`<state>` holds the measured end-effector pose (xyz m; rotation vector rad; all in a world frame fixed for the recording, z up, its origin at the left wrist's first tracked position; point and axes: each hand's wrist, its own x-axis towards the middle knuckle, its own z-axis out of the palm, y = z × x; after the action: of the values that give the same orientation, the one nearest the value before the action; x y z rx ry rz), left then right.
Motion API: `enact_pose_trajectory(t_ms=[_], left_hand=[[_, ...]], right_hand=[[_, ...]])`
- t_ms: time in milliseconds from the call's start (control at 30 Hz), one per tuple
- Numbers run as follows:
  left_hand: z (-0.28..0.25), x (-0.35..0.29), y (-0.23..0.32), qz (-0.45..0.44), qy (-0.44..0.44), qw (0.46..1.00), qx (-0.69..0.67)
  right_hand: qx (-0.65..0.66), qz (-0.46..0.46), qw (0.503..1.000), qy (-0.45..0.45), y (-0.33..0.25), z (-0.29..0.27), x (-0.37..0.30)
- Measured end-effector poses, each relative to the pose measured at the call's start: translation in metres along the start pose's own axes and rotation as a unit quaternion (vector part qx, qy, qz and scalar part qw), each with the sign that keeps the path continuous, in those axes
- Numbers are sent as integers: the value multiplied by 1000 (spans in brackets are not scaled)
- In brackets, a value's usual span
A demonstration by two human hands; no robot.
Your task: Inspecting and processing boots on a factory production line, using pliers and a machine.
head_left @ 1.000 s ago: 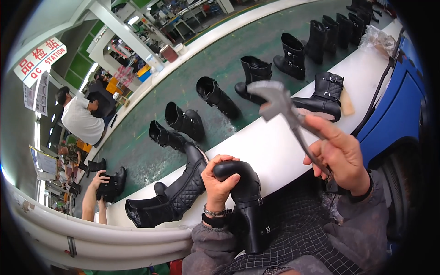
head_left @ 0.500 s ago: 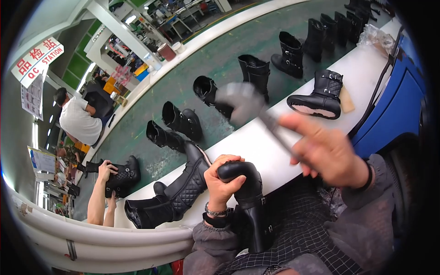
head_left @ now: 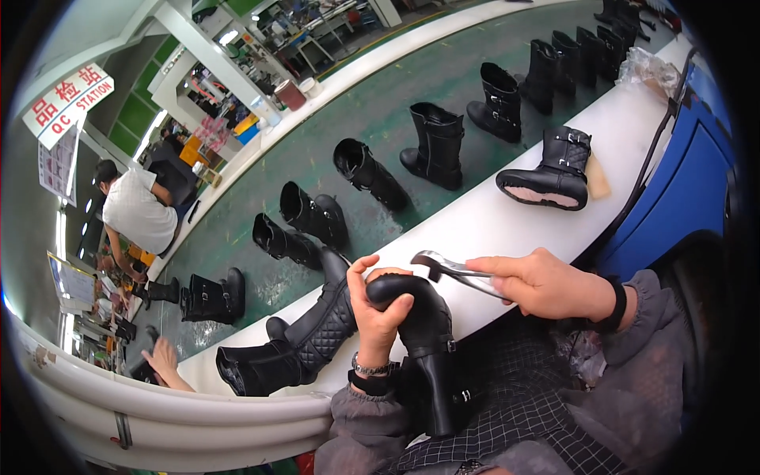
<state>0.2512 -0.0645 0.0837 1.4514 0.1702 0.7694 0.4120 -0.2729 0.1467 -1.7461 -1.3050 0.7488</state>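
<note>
My left hand [head_left: 378,321] grips a black boot [head_left: 419,317] around its foot, thumb across the toe. The boot stands upside down over my lap, its shaft with metal buckles pointing down. In my right hand [head_left: 550,289] is a pair of metal pincers [head_left: 455,271], fingers wrapped around the handles and forefinger stretched along them. The curved metal head is just right of the boot's upturned sole. Close to my left hand, a quilted black boot [head_left: 313,328] lies on the white ledge, another boot's shaft [head_left: 245,366] beside it.
A buckled boot [head_left: 550,168] lies on its side on the white ledge [head_left: 467,226], next to a tan piece [head_left: 598,178]. Beyond runs a green conveyor [head_left: 372,103] with several black boots. A co-worker's hand [head_left: 165,360] is at left; crumpled plastic [head_left: 649,70] lies far right.
My right hand has brought the pincers down and left, from a blurred raised position to beside the boot. The co-worker's hands have left a boot on the conveyor.
</note>
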Motion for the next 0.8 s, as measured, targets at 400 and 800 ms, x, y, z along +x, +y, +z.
enact_pose_trajectory(t_ms=[400,800], left_hand=[[-13,10,-9,-54,20,995,-79],[-10,1,-7,-29,58,997,-46]], right_hand=[[-298,99,908,278,104,4,-34],[-331,41,872,358,117,49,-42]])
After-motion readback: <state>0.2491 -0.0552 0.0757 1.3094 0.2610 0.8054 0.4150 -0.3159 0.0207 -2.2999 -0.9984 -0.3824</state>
